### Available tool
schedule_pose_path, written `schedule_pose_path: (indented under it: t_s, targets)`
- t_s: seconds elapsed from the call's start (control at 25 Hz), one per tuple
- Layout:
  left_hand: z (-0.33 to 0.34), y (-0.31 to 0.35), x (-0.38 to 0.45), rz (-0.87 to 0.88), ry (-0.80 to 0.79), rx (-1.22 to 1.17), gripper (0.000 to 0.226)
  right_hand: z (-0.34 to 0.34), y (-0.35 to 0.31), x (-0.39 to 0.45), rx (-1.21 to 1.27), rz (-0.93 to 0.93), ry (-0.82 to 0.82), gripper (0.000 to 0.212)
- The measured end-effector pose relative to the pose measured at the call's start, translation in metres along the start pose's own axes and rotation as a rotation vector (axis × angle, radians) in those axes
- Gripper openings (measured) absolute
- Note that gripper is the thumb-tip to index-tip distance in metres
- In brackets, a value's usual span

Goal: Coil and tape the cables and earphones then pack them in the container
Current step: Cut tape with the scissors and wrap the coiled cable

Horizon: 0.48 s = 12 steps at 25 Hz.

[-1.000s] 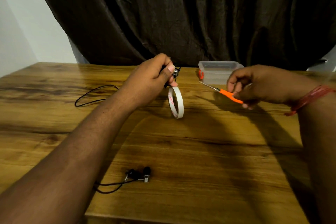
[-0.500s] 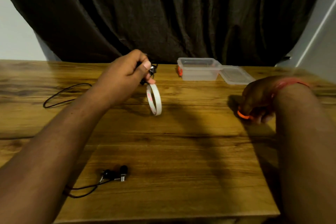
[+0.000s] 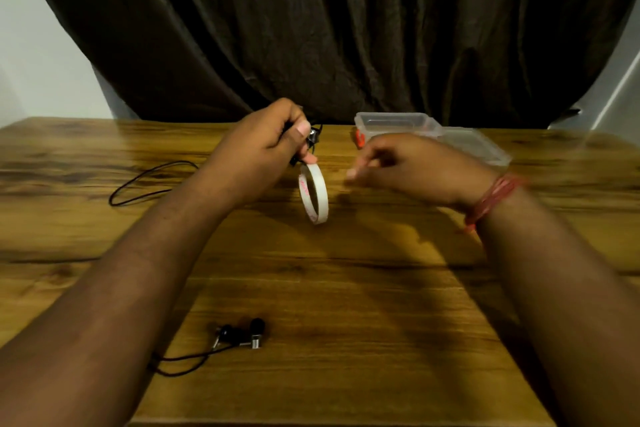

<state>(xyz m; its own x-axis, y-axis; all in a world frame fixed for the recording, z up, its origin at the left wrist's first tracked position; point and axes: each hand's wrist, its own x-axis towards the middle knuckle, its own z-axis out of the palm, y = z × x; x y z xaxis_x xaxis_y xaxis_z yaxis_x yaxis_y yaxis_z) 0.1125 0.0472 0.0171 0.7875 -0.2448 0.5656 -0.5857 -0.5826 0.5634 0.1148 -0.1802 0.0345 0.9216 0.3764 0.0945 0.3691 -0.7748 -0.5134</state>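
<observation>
- The left hand (image 3: 263,146) gripped a dark coiled cable (image 3: 313,139), with the tape roll (image 3: 314,193) hanging beneath it
- The right hand (image 3: 408,166) was blurred beside the roll; I could not tell its grip
- The earphones (image 3: 242,336) lay on the table (image 3: 346,288); the container (image 3: 398,123) stood open at the far edge

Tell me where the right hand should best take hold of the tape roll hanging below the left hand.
Likely the lower rim of the tape roll, approached from the right: the ring hangs upright, its top taken by the left hand, and the right hand sits beside it.
</observation>
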Motion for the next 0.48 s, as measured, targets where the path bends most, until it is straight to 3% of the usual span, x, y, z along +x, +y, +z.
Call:
schedule_pose_path:
  t_s: [0.12,0.28,0.48]
  targets:
    - [-0.001,-0.002,0.000,0.016,0.010,0.009,0.020,0.041,-0.019,0.006,0.162,-0.154,-0.083,0.021]
    - [0.001,-0.006,-0.001,-0.005,0.047,-0.089,0.018,0.036,-0.010,0.011,0.241,-0.205,-0.052,0.014]
    - [0.003,-0.006,-0.001,-0.052,0.081,-0.118,0.018,0.011,0.010,0.007,-0.236,-0.150,-0.054,0.017]
